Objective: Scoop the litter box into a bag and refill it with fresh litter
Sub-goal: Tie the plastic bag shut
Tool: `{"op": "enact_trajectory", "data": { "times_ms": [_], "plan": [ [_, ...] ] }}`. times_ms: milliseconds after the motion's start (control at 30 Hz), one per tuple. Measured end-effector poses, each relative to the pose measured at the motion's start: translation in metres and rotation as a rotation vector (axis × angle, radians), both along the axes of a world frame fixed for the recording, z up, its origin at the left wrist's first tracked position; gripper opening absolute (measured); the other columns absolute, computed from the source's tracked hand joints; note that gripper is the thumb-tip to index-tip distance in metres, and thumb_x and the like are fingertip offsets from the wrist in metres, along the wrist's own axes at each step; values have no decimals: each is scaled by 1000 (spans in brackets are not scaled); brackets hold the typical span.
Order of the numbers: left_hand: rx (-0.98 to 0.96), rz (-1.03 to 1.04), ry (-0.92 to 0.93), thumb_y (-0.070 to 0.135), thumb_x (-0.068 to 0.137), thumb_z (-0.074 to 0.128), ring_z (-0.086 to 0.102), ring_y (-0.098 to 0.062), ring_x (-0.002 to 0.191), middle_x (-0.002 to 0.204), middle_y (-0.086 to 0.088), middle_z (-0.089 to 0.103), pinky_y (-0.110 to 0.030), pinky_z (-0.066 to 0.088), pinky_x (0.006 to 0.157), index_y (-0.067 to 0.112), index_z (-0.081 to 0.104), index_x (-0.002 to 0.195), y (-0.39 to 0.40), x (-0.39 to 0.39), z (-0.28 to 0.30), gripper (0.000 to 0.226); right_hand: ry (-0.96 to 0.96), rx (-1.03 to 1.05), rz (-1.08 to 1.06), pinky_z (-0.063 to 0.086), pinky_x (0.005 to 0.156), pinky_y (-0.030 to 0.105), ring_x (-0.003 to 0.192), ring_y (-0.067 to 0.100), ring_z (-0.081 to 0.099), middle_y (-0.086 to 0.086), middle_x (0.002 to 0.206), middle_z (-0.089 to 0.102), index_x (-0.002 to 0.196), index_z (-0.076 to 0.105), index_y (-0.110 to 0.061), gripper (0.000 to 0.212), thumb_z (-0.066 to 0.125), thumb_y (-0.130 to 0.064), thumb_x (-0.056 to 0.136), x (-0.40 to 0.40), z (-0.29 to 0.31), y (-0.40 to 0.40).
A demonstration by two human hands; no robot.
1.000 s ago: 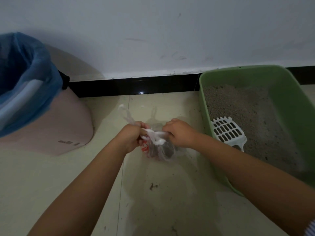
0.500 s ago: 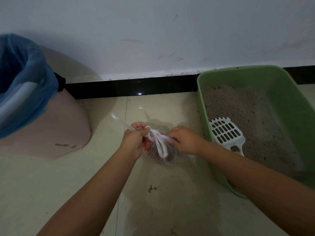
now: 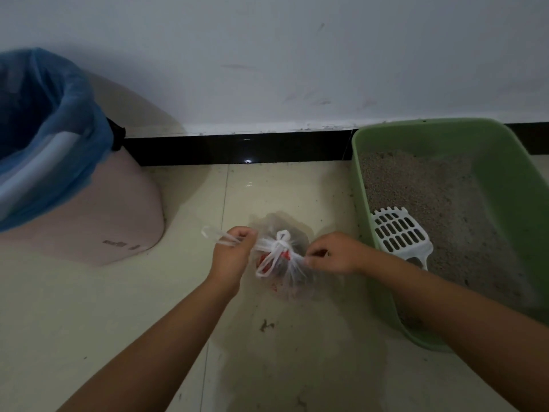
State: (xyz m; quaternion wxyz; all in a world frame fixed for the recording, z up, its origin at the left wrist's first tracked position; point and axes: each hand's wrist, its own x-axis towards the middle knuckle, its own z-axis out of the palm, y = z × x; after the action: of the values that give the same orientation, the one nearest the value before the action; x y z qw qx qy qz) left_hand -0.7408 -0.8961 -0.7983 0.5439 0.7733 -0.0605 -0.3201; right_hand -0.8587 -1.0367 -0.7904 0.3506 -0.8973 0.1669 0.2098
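A small clear plastic bag (image 3: 285, 275) with red print and dark contents sits on the tiled floor between my hands, its white handles tied in a knot on top. My left hand (image 3: 233, 251) grips one handle, whose loop sticks out to the left. My right hand (image 3: 335, 252) pinches the other handle end, and both strands are stretched taut. The green litter box (image 3: 505, 185) stands to the right, holding grey litter. A white slotted scoop (image 3: 399, 233) leans inside its near left wall.
A pink bin (image 3: 89, 215) lined with a blue bag (image 3: 44, 138) stands at the left. A white wall with a black baseboard (image 3: 237, 148) runs along the back. Dirt specks lie on the floor tiles (image 3: 267, 325) near me.
My hands have moved apart, drawing the bag's handles outward. The knot has closed up on top of the bag, and the bag has sunk lower.
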Motion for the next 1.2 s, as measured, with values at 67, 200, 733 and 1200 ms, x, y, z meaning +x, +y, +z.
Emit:
{"op": "enact_trajectory", "data": {
  "times_ms": [67, 200, 733, 1200],
  "plan": [
    [-78, 12, 134, 1, 94, 47, 41, -10, 51, 55, -1, 48, -18, 35, 50, 12, 52, 71, 8, 1, 0, 26, -94, -29, -110, 35, 64, 23, 72, 15, 47, 12, 83, 57, 96, 64, -1, 29, 48, -25, 94, 9, 4, 0],
    [-316, 81, 333, 2, 92, 46, 55, -13, 66, 69, -5, 56, -20, 46, 64, 8, 55, 69, 13, 2, 4, 26, -222, 25, -189, 38, 79, 20, 97, 17, 54, 8, 122, 56, 128, 50, -11, 36, 50, -14, 93, 37, 15, 6],
    [584, -966, -868, 33, 98, 39, 53, -20, 103, 109, -6, 61, -26, 40, 79, 15, 67, 110, 16, 27, 12, 35, -69, -287, 374, 41, 71, 32, 74, 20, 45, 18, 83, 60, 88, 69, 1, 27, 47, -14, 91, 48, 13, 7],
    [396, -1051, -851, 59, 70, 4, 61, -26, 74, 79, -16, 67, -22, 26, 59, 3, 64, 78, 68, 34, -28, 82, -179, -455, 446, 16, 77, 26, 107, 16, 40, -6, 115, 58, 112, 61, -22, 26, 44, -21, 93, 6, -11, 12]
  ]
}}
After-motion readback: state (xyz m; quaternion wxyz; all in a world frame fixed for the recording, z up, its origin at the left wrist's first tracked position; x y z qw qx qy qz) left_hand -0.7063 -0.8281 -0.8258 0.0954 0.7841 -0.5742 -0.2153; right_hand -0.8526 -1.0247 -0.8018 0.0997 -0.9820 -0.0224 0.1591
